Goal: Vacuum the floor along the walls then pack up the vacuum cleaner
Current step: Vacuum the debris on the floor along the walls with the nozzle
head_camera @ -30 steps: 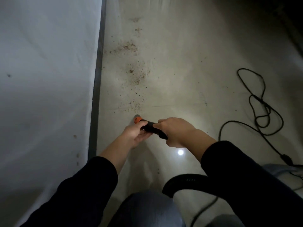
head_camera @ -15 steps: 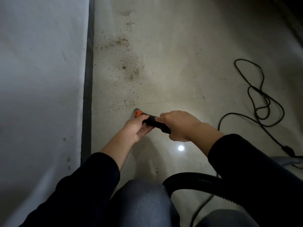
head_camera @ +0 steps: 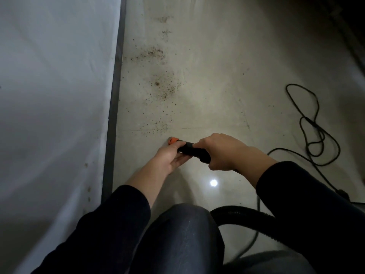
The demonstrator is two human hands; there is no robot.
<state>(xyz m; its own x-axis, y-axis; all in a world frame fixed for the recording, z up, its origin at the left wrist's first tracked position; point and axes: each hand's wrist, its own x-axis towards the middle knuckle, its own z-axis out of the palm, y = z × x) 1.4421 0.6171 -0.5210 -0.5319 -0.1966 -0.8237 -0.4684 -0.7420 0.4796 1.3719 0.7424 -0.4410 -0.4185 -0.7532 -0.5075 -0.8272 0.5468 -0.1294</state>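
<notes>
A black vacuum nozzle [head_camera: 192,150] with an orange tip [head_camera: 173,140] lies low over the pale floor, tip pointing up-left toward the wall. My right hand [head_camera: 225,152] grips the nozzle's rear part from above. My left hand [head_camera: 171,157] holds its front part just behind the orange tip, fingers under it. A black ribbed hose [head_camera: 243,213] curves from under my right sleeve across the bottom. Brown crumbs [head_camera: 162,89] are scattered on the floor ahead of the tip.
A white wall [head_camera: 55,115] with a dark baseboard [head_camera: 114,107] runs along the left. A black power cord [head_camera: 314,133] lies looped on the floor at the right. My knee [head_camera: 181,234] is at the bottom centre. A light reflection [head_camera: 213,182] shines on the floor.
The view has shifted, so the wall edge and the crumbs sit further right and lower in view. Both hands keep their hold on the nozzle, its tip still just short of the crumbs.
</notes>
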